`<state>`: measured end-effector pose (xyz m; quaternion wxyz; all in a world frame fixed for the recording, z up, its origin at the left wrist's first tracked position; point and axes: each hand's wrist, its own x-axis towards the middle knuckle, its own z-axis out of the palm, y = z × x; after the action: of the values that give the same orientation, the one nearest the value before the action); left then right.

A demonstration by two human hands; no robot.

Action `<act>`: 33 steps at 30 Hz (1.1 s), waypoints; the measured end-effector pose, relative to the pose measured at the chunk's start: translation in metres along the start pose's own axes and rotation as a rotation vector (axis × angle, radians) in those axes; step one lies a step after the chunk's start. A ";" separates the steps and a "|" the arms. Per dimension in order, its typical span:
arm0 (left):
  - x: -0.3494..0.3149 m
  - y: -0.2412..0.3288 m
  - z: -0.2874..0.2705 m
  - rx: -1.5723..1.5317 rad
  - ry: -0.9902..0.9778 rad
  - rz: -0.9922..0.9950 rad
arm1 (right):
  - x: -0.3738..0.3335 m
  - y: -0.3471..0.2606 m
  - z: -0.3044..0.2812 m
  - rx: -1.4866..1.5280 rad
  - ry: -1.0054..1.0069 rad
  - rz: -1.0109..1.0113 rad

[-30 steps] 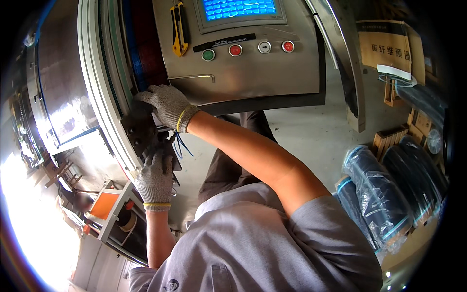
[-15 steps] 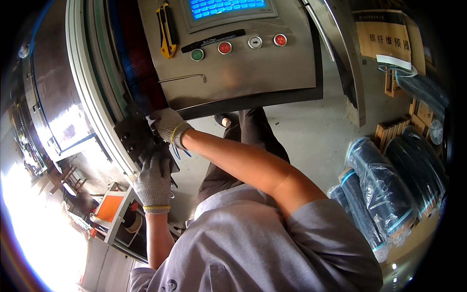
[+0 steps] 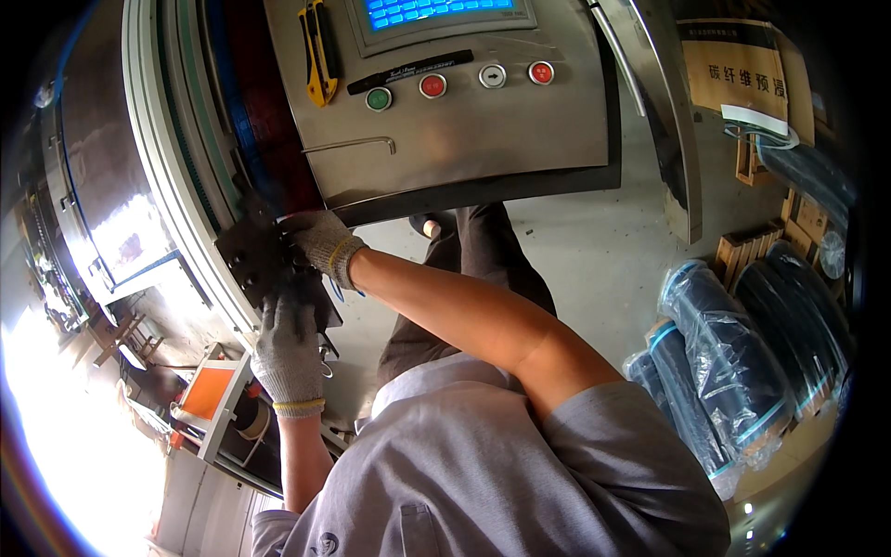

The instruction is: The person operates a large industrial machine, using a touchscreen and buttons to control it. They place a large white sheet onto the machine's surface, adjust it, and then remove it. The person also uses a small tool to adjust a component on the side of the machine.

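At the left machine rail sits a black metal block (image 3: 249,258) with round bolt holes in its face. My right hand (image 3: 322,244), in a grey knit glove with a yellow cuff, reaches across to the block's right side. Its fingers are curled there, and their tips are hidden. Below it, my left hand (image 3: 286,348), gloved alike with dark-stained fingers, grips the lower end of the block, fingers pointing up. Whether a small part lies between my hands cannot be made out. A thin blue hose or cable shows under my right wrist.
A steel control panel (image 3: 464,139) lies ahead, bearing a yellow box cutter (image 3: 320,56), a black marker (image 3: 408,71), an L-shaped hex key (image 3: 362,144) and push buttons. The white rail (image 3: 153,139) runs along the left. Plastic-wrapped rolls (image 3: 724,353) and a cardboard box (image 3: 738,74) stand right.
My left hand has shifted slightly up and left along the block. My right hand stays at the block's side, its fingers slightly more tucked in. The view has moved a little.
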<state>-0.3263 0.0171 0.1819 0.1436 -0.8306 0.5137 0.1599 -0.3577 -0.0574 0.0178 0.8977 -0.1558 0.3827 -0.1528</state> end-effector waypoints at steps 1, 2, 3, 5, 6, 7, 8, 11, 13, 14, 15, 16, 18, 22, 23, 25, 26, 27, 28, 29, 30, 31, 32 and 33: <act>0.001 -0.003 0.003 -0.010 -0.043 0.002 | 0.001 0.000 -0.001 0.012 -0.008 0.004; 0.000 -0.003 0.005 -0.008 -0.033 0.022 | 0.002 0.000 -0.002 0.024 -0.015 0.008; -0.001 -0.002 0.006 -0.006 -0.023 0.043 | 0.002 0.001 -0.001 0.012 0.008 0.003; -0.002 -0.002 0.007 -0.005 -0.044 0.046 | 0.000 0.002 0.001 -0.015 0.056 -0.002; -0.001 -0.002 0.006 -0.005 -0.073 0.030 | 0.000 0.002 0.000 -0.030 0.061 -0.009; 0.000 -0.003 0.005 -0.003 -0.101 0.015 | 0.000 0.000 0.000 -0.044 0.065 -0.018; 0.000 -0.003 0.005 -0.006 -0.122 0.011 | -0.001 -0.002 0.001 -0.058 0.069 -0.027; -0.002 -0.004 0.007 -0.002 -0.129 0.027 | -0.016 -0.015 0.003 -0.122 0.090 -0.077; -0.004 -0.004 0.010 0.027 -0.061 0.082 | -0.015 -0.014 0.002 -0.117 0.059 -0.077; -0.003 -0.004 0.009 0.012 -0.057 0.081 | -0.013 -0.013 0.002 -0.113 0.044 -0.078; -0.002 -0.005 0.008 -0.003 -0.053 0.079 | -0.011 -0.011 0.001 -0.115 0.039 -0.085; 0.000 -0.005 0.006 -0.019 -0.050 0.075 | -0.008 -0.010 0.001 -0.117 0.034 -0.091; 0.000 0.000 0.000 -0.007 -0.016 0.058 | -0.006 -0.008 0.000 -0.128 0.033 -0.081; 0.004 0.006 -0.019 -0.155 0.014 -0.016 | -0.009 -0.015 0.000 -0.134 0.034 -0.046; 0.008 0.006 -0.020 -0.217 0.097 -0.001 | -0.008 -0.015 0.000 -0.128 0.030 -0.046; 0.032 0.003 -0.029 0.011 0.234 0.199 | -0.011 -0.018 0.000 -0.133 0.028 -0.035; 0.045 0.003 -0.033 0.126 0.301 0.300 | -0.013 -0.020 0.000 -0.136 0.028 -0.030; 0.056 0.005 -0.036 0.197 0.304 0.333 | -0.013 -0.020 0.001 -0.135 0.035 -0.035; 0.070 0.009 -0.037 0.267 0.308 0.375 | -0.012 -0.021 0.000 -0.131 0.049 -0.046; 0.079 0.011 -0.038 0.339 0.311 0.406 | -0.012 -0.021 0.001 -0.131 0.054 -0.052; 0.087 0.010 -0.035 0.415 0.295 0.384 | -0.013 -0.021 0.000 -0.133 0.050 -0.045; 0.096 0.007 -0.032 0.493 0.278 0.364 | -0.014 -0.023 0.001 -0.133 0.047 -0.039; 0.100 0.005 -0.031 0.571 0.259 0.343 | -0.015 -0.024 0.001 -0.133 0.044 -0.032; 0.101 0.005 -0.032 0.573 0.228 0.345 | -0.017 -0.026 0.002 -0.131 0.038 -0.019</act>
<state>-0.2848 -0.0792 0.1689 0.2834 -0.6699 0.6834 -0.0628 -0.3716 -0.0735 0.0400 0.8767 -0.2150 0.4072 -0.1389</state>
